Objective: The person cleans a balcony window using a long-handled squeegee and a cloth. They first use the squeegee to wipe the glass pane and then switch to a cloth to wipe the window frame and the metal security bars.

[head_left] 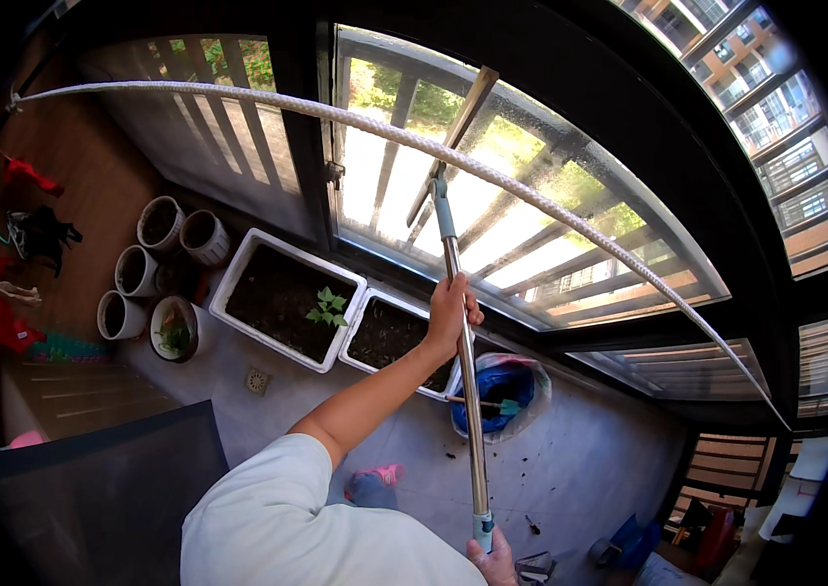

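My left hand point(453, 314) is raised and closed around the middle of a long metal pole point(468, 410) with teal joints. My right hand point(494, 564) grips the pole's lower teal end at the bottom edge of the view. The pole carries a squeegee blade point(455, 140) at its top, which lies tilted against the glass of the balcony window point(531, 225). A white rope point(365, 127) stretches across in front of the window, passing just in front of the squeegee's neck.
Two white rectangular planters point(238, 278) with soil stand below the window, one with a small green plant point(327, 307). Round white pots point(160, 223) cluster at the left. A blue bag point(497, 386) holding a small tool sits on the grey floor. Clothes point(38, 234) hang at far left.
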A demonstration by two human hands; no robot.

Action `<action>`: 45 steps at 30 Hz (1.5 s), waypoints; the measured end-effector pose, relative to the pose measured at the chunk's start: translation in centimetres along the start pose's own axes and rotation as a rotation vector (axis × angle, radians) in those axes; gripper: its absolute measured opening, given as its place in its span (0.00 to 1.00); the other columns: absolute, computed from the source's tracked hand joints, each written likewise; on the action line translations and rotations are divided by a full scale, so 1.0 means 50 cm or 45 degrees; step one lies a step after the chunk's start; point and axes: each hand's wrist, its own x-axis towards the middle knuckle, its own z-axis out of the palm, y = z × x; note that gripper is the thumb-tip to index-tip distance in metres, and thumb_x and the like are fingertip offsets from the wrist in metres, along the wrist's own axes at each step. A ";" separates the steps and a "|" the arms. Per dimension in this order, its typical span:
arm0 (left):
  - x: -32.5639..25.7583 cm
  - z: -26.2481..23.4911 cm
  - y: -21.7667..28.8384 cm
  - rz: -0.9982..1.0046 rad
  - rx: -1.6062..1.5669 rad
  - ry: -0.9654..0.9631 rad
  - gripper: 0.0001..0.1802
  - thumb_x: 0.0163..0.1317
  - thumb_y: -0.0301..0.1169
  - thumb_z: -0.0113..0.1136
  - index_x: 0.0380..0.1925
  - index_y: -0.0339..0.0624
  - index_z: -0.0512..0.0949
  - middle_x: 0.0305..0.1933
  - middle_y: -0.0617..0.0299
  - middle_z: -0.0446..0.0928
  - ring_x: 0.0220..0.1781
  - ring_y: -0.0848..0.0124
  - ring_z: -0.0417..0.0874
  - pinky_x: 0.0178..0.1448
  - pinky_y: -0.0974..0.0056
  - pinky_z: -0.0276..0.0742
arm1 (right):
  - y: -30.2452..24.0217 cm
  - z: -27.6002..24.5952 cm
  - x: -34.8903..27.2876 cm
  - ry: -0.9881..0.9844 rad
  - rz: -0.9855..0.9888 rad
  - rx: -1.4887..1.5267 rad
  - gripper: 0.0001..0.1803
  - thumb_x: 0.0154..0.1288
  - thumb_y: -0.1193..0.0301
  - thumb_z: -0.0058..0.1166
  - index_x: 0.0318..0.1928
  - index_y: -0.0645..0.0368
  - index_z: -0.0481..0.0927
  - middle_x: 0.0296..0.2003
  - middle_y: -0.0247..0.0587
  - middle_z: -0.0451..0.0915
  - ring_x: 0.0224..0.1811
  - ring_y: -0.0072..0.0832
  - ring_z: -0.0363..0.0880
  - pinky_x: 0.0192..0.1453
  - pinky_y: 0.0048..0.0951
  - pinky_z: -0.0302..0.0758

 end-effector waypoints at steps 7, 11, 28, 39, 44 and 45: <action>0.032 -0.120 0.099 0.121 -0.024 0.162 0.14 0.66 0.43 0.43 0.38 0.44 0.63 0.16 0.62 0.69 0.13 0.72 0.68 0.23 0.65 0.71 | -0.052 0.054 0.043 0.094 -0.467 -0.358 0.26 0.61 0.68 0.50 0.58 0.64 0.63 0.39 0.49 0.73 0.40 0.35 0.73 0.45 0.31 0.71; 0.065 -0.106 0.166 0.172 -0.118 -0.026 0.14 0.67 0.44 0.41 0.40 0.44 0.62 0.15 0.64 0.62 0.11 0.75 0.59 0.20 0.68 0.60 | -0.130 0.049 0.071 -0.119 -0.184 -0.310 0.25 0.62 0.67 0.49 0.57 0.65 0.64 0.39 0.54 0.75 0.40 0.41 0.74 0.44 0.35 0.71; 0.088 -0.051 0.145 0.175 0.035 0.120 0.12 0.66 0.42 0.44 0.37 0.44 0.64 0.14 0.68 0.56 0.10 0.79 0.56 0.14 0.71 0.55 | -0.161 0.060 0.092 -0.023 -0.247 -0.368 0.21 0.62 0.66 0.47 0.54 0.64 0.66 0.30 0.54 0.74 0.31 0.43 0.74 0.37 0.37 0.71; 0.019 0.026 -0.047 0.039 0.267 -0.022 0.13 0.66 0.41 0.44 0.33 0.44 0.61 0.13 0.68 0.58 0.09 0.78 0.59 0.13 0.72 0.56 | 0.071 0.045 0.033 0.192 -0.223 -0.071 0.19 0.63 0.66 0.44 0.54 0.59 0.66 0.26 0.32 0.69 0.27 0.23 0.67 0.31 0.28 0.69; 0.009 0.036 -0.151 -0.004 0.444 -0.063 0.14 0.66 0.41 0.44 0.29 0.44 0.59 0.12 0.67 0.59 0.08 0.78 0.61 0.12 0.72 0.59 | 0.233 0.057 0.038 0.274 -0.214 0.116 0.11 0.64 0.66 0.44 0.42 0.59 0.71 0.23 0.27 0.67 0.23 0.18 0.64 0.25 0.22 0.65; 0.007 0.035 -0.175 -0.020 0.487 -0.076 0.13 0.66 0.41 0.45 0.29 0.45 0.59 0.12 0.67 0.59 0.08 0.78 0.60 0.12 0.72 0.58 | 0.253 0.063 0.039 0.271 -0.166 0.236 0.10 0.64 0.66 0.44 0.40 0.59 0.71 0.22 0.27 0.67 0.22 0.17 0.64 0.24 0.22 0.65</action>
